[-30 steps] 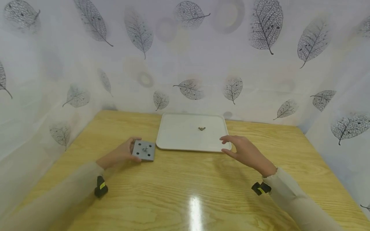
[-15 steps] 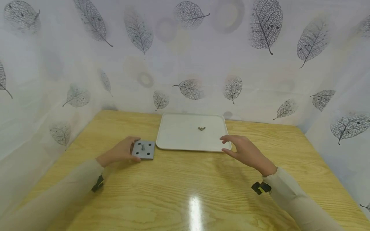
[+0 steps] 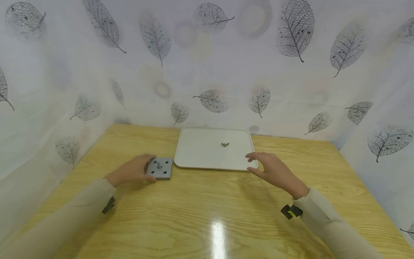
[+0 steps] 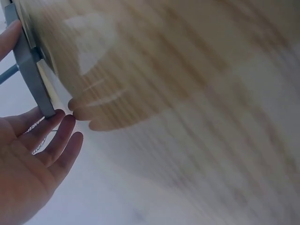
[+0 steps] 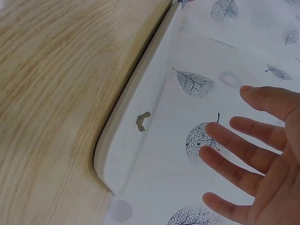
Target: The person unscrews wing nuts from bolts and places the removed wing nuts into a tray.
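Note:
My left hand (image 3: 130,170) grips the left side of a grey square metal plate (image 3: 166,168), thumb at the near edge and fingertips at the far one. The plate has a hole near each corner, and a bolt (image 3: 159,165) stands up from it. In the left wrist view the plate (image 4: 33,77) is edge-on above the tabletop; the threaded shank (image 4: 8,73) shows on one side and the bolt head (image 4: 37,54) on the other. Over the tray's right front corner my right hand (image 3: 274,171) hovers, fingers apart and holding nothing. A wing nut (image 3: 225,144) lies on the tray.
The white tray (image 3: 202,154) lies at the back middle of the wooden table (image 3: 181,216), right of the plate. Behind and at both sides hangs a leaf-patterned curtain (image 3: 200,72). Each wrist wears a dark strap, the right one (image 3: 291,211) with yellow on it.
My left wrist has turned a little and the plate has tilted with it, so the bolt now looks more upright. The right hand and the wing nut stay put.

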The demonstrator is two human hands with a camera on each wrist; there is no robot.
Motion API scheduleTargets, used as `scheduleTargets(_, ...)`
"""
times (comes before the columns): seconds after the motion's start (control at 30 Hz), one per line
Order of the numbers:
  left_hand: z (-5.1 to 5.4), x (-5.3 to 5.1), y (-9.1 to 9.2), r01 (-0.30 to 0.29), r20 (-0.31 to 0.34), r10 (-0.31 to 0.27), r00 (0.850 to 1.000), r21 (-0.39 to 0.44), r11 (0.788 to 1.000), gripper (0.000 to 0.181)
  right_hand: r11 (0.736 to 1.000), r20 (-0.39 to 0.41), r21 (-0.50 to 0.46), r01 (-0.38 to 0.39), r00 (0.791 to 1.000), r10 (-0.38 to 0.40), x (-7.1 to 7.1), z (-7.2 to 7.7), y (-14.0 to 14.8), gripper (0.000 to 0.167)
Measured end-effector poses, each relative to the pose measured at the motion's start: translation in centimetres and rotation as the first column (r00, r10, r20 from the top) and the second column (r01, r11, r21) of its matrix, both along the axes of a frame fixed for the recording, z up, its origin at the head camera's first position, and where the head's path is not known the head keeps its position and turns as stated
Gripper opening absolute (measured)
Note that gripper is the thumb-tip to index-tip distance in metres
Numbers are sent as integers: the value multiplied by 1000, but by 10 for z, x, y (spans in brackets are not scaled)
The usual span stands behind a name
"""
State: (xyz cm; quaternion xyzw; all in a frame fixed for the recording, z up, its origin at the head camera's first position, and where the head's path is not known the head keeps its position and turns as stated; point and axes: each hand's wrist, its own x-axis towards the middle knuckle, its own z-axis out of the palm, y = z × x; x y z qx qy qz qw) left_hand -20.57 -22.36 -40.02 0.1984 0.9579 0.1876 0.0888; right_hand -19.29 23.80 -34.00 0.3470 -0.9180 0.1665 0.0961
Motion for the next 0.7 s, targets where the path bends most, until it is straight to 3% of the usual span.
scheduleTargets(0.2, 4, 1, -6, 23, 9, -23, 1000, 6, 1000, 93, 1000, -1, 1, 0, 1000, 0, 0, -1, -1, 35)
scheduleTargets(0.43, -1, -3, -10, 38, -22, -38, 999, -9, 999, 99, 1000, -16, 13, 17, 1000, -17, 2, -3, -2, 42)
scheduleTargets(0.57, 0, 0, -7, 15, -70, -18, 997, -37, 999, 111, 999, -32, 15, 34, 999, -34, 6, -5, -2, 48)
scheduleTargets(0.7, 12, 8, 10, -41, -178, 32, 984, -49, 998, 109, 997, -41, 17, 78, 996, -77, 11, -7, -3, 51)
